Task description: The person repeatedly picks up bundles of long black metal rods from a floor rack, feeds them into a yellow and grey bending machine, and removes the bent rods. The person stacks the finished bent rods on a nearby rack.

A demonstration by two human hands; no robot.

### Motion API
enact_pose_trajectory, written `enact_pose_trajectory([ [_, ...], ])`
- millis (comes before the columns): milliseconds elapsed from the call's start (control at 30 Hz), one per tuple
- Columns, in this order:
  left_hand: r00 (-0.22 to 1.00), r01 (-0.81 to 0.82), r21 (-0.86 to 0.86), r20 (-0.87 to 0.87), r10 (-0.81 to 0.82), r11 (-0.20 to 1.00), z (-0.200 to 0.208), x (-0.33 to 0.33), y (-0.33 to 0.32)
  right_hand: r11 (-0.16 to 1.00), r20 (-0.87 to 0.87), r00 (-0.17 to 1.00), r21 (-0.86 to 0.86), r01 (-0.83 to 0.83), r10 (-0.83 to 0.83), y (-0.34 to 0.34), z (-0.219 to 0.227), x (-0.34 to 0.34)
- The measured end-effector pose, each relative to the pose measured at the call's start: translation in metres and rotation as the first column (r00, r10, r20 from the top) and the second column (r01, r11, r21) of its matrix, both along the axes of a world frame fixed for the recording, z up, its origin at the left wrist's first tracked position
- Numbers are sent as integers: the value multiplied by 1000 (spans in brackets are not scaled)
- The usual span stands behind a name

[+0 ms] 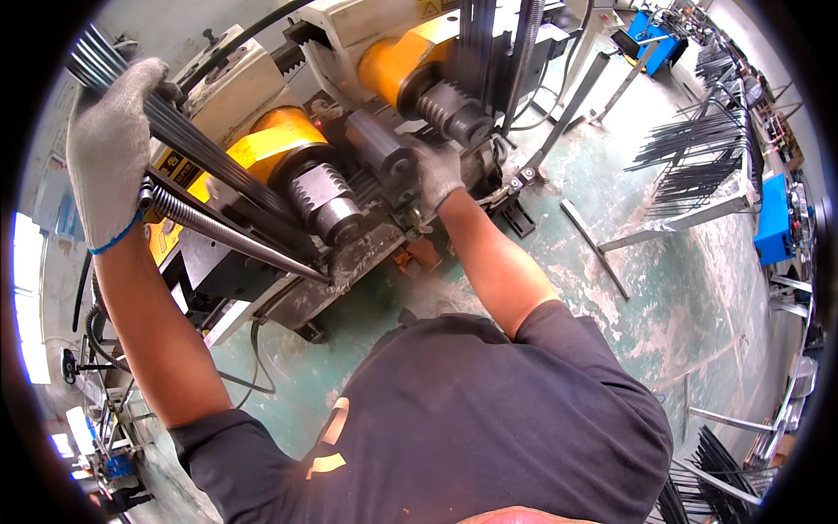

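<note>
My left hand (113,144), in a pale knit glove with a blue cuff, is raised at the upper left and closed round a bundle of long dark metal rods (214,157). The rods slope down to the right toward the machine. My right hand (436,173), also gloved, is at the middle of the machine, against the right side of a dark angular metal block (375,140). Its fingers are blurred and partly hidden behind the block. Ridged steel cylinders (323,196) in yellow housings (278,140) flank the block. A coil spring on a rod (205,218) runs below my left hand's bundle.
A second yellow housing (397,70) is on the machine's far side. More upright rods (489,61) stand behind it. To the right, a metal rack (681,223) carries many dark rods. Blue bins (772,223) stand beyond. A cable (257,367) lies on the worn green floor.
</note>
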State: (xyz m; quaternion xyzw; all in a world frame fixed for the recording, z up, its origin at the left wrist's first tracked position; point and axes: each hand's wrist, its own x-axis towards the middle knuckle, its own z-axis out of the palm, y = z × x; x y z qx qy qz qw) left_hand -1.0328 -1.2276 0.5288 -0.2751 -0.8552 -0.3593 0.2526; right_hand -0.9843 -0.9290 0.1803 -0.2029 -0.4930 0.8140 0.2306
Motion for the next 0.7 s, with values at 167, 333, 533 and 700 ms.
enact_pose_trajectory([
  [167,989,101,-151,127,-82,983,10,9,-21,997,51,996,-17,-71,72,-10,-4,18],
  [333,936,81,100,335,-110,992,7,20,-14,996,8,999,67,-53,53,-5,2,21],
  [533,947,121,-7,300,-113,993,12,9,-35,994,42,998,98,-51,47,-3,-7,14],
  [700,927,119,18,356,-117,993,12,6,-41,981,45,998,191,-47,39,-1,-14,10],
])
